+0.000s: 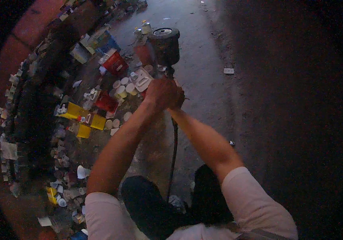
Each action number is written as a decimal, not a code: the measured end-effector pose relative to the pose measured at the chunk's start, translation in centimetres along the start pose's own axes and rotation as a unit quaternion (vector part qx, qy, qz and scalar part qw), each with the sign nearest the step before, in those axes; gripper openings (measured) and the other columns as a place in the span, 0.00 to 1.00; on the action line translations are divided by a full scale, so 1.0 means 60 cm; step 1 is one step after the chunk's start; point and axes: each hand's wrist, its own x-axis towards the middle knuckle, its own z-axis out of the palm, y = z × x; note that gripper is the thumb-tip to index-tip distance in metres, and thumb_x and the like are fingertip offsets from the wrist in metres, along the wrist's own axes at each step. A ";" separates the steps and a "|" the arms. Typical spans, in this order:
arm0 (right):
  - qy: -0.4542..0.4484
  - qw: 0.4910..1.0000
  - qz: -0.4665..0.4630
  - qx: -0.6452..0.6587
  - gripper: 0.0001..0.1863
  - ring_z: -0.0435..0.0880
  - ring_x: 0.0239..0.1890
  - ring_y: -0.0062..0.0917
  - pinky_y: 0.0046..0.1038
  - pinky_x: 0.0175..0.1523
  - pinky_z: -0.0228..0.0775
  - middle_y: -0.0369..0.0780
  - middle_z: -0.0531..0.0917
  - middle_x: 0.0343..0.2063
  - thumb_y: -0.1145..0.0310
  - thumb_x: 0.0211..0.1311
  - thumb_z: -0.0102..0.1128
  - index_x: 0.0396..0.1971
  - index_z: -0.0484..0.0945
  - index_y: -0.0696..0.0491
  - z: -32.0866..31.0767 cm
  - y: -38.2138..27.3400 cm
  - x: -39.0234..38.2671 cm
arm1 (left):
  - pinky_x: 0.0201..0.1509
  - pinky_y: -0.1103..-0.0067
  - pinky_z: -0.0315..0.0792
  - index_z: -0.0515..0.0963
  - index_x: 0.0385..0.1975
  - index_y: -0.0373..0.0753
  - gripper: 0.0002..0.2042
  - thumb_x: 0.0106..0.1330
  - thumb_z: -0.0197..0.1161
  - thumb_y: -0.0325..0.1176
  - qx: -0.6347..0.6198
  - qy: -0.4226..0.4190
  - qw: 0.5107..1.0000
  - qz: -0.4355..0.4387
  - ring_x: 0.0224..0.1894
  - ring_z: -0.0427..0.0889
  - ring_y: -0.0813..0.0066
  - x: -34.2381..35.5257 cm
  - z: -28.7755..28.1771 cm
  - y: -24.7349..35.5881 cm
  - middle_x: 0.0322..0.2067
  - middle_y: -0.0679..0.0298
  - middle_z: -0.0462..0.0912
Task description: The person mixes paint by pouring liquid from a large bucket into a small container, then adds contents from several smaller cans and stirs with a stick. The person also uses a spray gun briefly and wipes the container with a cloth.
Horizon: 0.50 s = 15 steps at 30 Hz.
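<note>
A spray gun with a dark cup on top (164,48) is held upright in front of me, its black hose (174,152) hanging down between my knees. My left hand (159,92) is closed around the gun's body below the cup. My right hand (176,98) is closed on it just behind, partly hidden by my left hand. Left of the gun, on the ground, are a pale square container with a handle (142,82) and several round white tubs (121,90).
Red containers (115,64), yellow containers (75,112), small cans (145,28) and piles of assorted containers and scraps (63,188) crowd the left side. A dark, worn concrete floor (271,100) stretches to the right, with a small pale block (228,71) on it.
</note>
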 end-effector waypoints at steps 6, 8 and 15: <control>-0.071 0.997 -0.012 -0.008 0.26 0.87 0.42 0.44 0.43 0.45 0.78 0.44 0.87 0.38 0.49 0.58 0.67 0.51 0.80 0.50 -0.053 -0.054 0.037 | 0.36 0.62 0.82 0.83 0.37 0.34 0.14 0.62 0.61 0.39 -0.096 0.019 0.986 -0.138 0.36 0.90 0.54 0.031 0.004 -0.024 0.33 0.50 0.88; -0.035 0.999 -0.012 0.026 0.28 0.86 0.44 0.44 0.43 0.47 0.78 0.46 0.86 0.41 0.48 0.60 0.65 0.54 0.78 0.52 -0.062 -0.055 0.054 | 0.37 0.60 0.82 0.83 0.36 0.34 0.14 0.62 0.61 0.39 -0.144 0.018 0.983 -0.110 0.36 0.89 0.51 0.047 0.002 -0.024 0.33 0.48 0.88; -0.078 0.995 0.053 0.019 0.25 0.86 0.42 0.44 0.43 0.44 0.78 0.49 0.86 0.38 0.49 0.61 0.64 0.48 0.77 0.54 -0.058 -0.075 0.127 | 0.40 0.57 0.82 0.80 0.39 0.34 0.14 0.62 0.62 0.39 -0.233 0.104 0.948 -0.190 0.40 0.88 0.47 0.067 -0.022 -0.036 0.34 0.47 0.86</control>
